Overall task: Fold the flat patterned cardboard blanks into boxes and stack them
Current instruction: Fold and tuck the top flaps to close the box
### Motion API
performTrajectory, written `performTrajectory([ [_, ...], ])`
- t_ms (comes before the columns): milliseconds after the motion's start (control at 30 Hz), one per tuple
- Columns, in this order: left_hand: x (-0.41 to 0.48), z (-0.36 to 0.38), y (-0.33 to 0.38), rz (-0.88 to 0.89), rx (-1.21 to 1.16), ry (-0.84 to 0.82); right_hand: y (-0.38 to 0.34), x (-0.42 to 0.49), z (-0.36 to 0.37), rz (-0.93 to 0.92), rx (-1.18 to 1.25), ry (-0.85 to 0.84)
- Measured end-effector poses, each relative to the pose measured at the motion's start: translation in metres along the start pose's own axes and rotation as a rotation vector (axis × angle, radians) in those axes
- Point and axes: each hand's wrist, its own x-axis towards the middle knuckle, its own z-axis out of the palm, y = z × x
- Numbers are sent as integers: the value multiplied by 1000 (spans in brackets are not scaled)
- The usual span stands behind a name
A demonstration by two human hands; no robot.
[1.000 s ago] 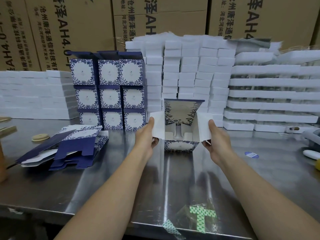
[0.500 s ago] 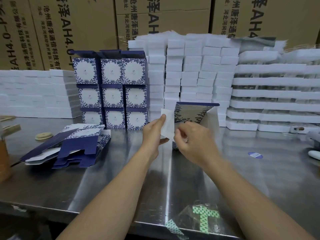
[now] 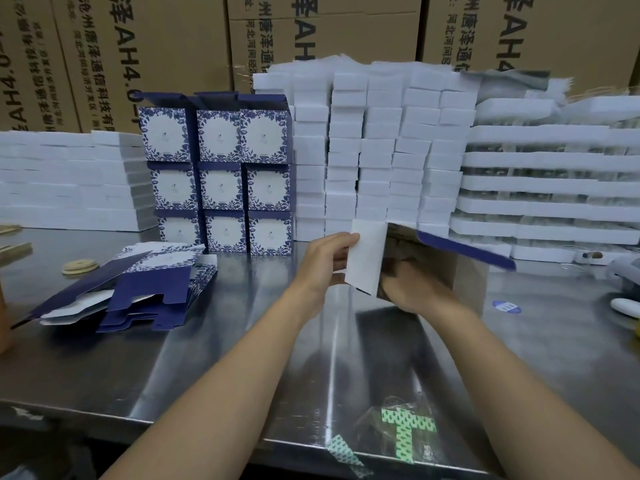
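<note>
I hold a half-folded blue-and-white patterned box (image 3: 412, 251) above the steel table, open side toward me, its navy lid flap (image 3: 464, 251) sticking out to the right. My left hand (image 3: 325, 268) pinches the white left side flap (image 3: 365, 258). My right hand (image 3: 415, 289) reaches into the box's opening, blurred, fingers hidden inside. A stack of finished patterned boxes (image 3: 221, 174), three wide and three high, stands at the back left. A loose pile of flat blanks (image 3: 138, 289) lies on the table at the left.
White foam blocks (image 3: 381, 150) and trays (image 3: 547, 188) are stacked behind the box and along the back. Brown cartons (image 3: 173, 43) form the rear wall. A round wooden disc (image 3: 79, 266) lies at left, a blue sticker (image 3: 506, 306) at right, green tape (image 3: 405, 431) near the table's front edge.
The box turned from upright with both side flaps spread to tilted sideways. My right hand left the right flap and moved into the opening. My left hand stayed on the left flap.
</note>
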Motion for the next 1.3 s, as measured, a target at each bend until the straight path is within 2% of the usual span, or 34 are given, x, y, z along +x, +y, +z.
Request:
performTrajectory([
  [133, -1, 3, 0, -5, 25, -114, 7, 1, -3, 40, -39, -68],
  [200, 1, 2, -1, -7, 5, -87, 8, 1, -2, 68, -18, -85],
  [267, 2, 1, -3, -14, -14, -40, 6, 1, -1, 26, 28, -22],
  [333, 4, 1, -4, -27, -40, 17, -1, 0, -3, -28, 81, 153],
  [433, 6, -2, -7, -43, -98, 107, -13, -7, -11, -74, 241, 526],
  [500, 6, -5, -8, -42, -151, 151, -19, -14, -16, -99, 392, 628],
  [567, 6, -6, -8, -24, -186, 162, -23, -18, -16, -105, 458, 607],
  [700, 5, -3, -9, -34, -219, 115, -26, -21, -9, -137, 559, 458],
  [933, 0, -1, -11, -106, -44, -13, -34, -25, -6, -234, 687, 341],
  [1100, -7, 3, -13, -84, 48, -86, -31, -25, -8, -253, 649, 288],
  [1300, -9, 6, -14, -4, 132, -30, -29, -24, -9, -308, 649, 228],
])
